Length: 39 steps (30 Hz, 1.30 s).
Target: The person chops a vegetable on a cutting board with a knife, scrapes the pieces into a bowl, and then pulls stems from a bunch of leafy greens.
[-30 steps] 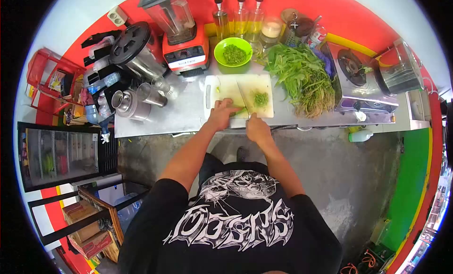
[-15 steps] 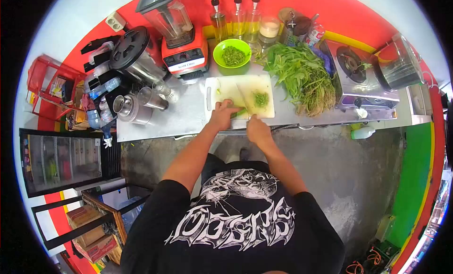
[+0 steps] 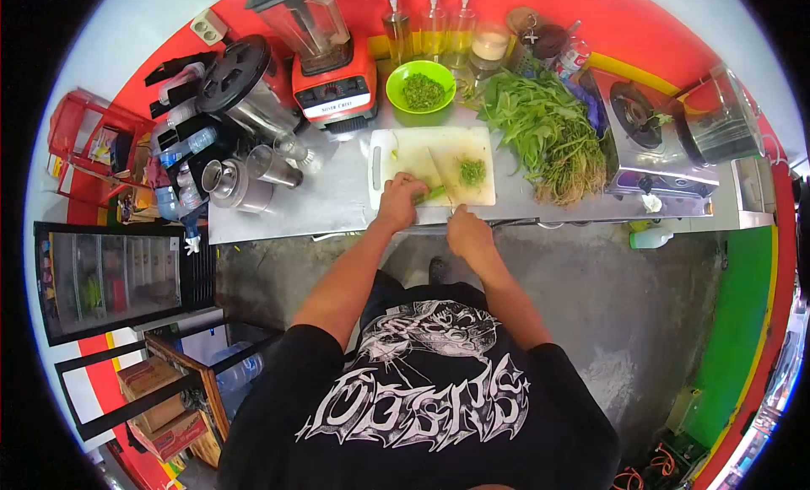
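Observation:
A white cutting board (image 3: 403, 141) lies at the front of the metal counter. On its front part my left hand (image 3: 400, 200) is closed around some green stalks (image 3: 432, 192). My right hand (image 3: 469, 233) grips a knife (image 3: 441, 169) at the board's front edge, its blade pointing away from me and to the left, close beside the stalks. Finely cut greens (image 3: 471, 171) form a small pile right of the blade. Behind the board stands a lime green bowl (image 3: 422, 115) with chopped greens in it.
Leafy greens with roots (image 3: 548, 136) lie right of the board, beside a gas stove (image 3: 666, 157). A red blender (image 3: 336, 89), metal cups (image 3: 274, 167) and a steel container (image 3: 240, 186) stand left. Pump bottles (image 3: 434, 30) line the back wall.
The view has shifted slightly, so the counter items appear a little to the right. Both hands stay at the board, still holding the stalks and knife.

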Tool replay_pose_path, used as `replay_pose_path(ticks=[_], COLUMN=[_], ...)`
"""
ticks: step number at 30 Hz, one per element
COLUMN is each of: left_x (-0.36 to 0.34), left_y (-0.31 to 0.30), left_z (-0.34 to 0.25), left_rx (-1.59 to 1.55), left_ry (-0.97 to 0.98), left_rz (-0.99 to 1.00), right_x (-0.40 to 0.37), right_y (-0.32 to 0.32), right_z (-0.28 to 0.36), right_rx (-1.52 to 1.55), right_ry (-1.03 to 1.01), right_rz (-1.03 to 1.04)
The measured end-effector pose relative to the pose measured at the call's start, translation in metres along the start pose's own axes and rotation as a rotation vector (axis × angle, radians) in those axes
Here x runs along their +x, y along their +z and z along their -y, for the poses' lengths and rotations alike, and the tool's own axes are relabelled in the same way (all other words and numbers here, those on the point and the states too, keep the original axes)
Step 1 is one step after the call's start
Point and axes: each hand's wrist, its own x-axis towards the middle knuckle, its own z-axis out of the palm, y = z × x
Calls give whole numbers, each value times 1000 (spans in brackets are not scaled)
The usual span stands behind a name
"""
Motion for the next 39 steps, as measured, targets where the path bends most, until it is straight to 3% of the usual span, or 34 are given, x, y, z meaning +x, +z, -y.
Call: replay_pose_path(ticks=[5,8,13,19,23,25,32,35,39], left_x=[7,17,21,21,18,18,18,17,22], left_y=[10,14,-4,-2,-10,-5,-2,-3,7], left_z=[22,31,20,17,12,20,19,21,30], left_rx=[-16,8,12,47,58,-26,22,60,23], left_ry=[34,-26,-29,-42,-34,-22,-56,-30,-2], left_rz=[-25,85,246,199,203,216,223,198,182], right_x=[10,21,1,18,17,8,15,14,18], right_y=[15,19,-12,19,-6,-10,-4,-11,15], right_z=[-3,-4,7,-3,2,5,6,10,4], right_rx=[86,13,17,68,30,114,81,200,107], right_ry=[2,-31,-12,5,-49,8,-23,35,12], right_rz=[-15,-74,32,-48,-17,93,1,142,38])
